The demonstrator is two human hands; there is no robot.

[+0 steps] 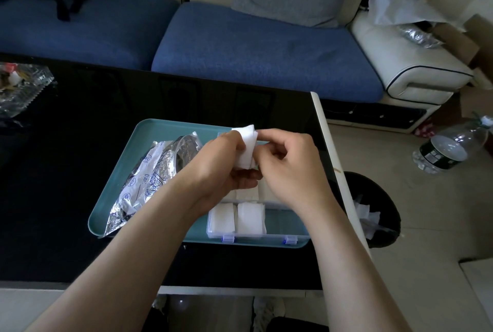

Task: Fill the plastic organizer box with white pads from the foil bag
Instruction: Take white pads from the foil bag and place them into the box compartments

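Note:
A small stack of white pads (247,148) is held upright above the clear plastic organizer box (282,235). My left hand (224,169) grips the stack from the left and below. My right hand (290,166) pinches its right edge with curled fingers. Both hands hover over the box and hide its far compartments. Two near compartments hold white pads (249,218). The crumpled foil bag (152,177) lies open on the left of the teal tray (117,187), apart from both hands.
The tray sits on a black glossy table (80,150) near its white right edge. A black bin (373,211) with white scraps stands on the floor to the right. A glass dish (18,86) is at far left. A blue sofa lies beyond.

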